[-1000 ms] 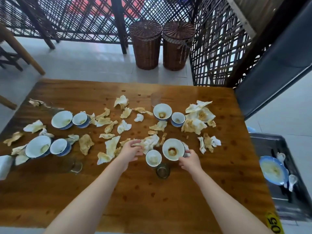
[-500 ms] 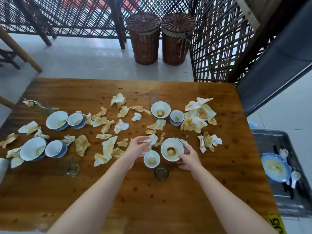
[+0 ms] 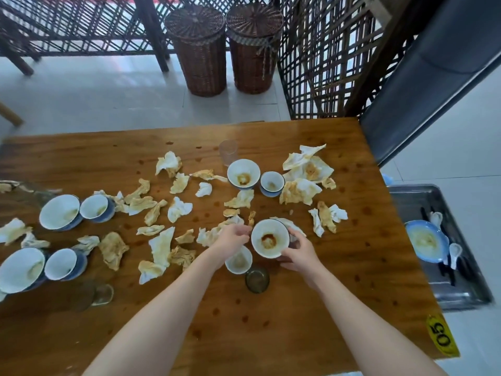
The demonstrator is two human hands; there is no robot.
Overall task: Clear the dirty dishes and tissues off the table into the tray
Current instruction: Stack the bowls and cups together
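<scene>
The dirty bowl (image 3: 270,240) is white inside, with a brown residue patch at the bottom and smears up the wall. It sits at the near middle of the bench (image 3: 271,327), its opening tipped toward the camera. The right hand (image 3: 298,252) grips it from the right: the fingers (image 3: 295,236) curl round the outer wall and the thumb lies along the near rim. The left hand (image 3: 231,238) is just beside the bowl's left rim, its fingers (image 3: 244,229) curled inward over a crumpled tissue (image 3: 208,236); whether they pinch the tissue or touch the rim cannot be told. A small cup (image 3: 238,263) stands just below the left hand, with a dark glass (image 3: 257,279) touching or just beside it on the near side. More stained tissues (image 3: 306,175) are scattered across the bench among further bowls (image 3: 242,175). The metal tray (image 3: 406,202) lies beyond the right edge of the bench, carrying a blue-rimmed plate (image 3: 425,241) and white spoons (image 3: 455,252).
</scene>
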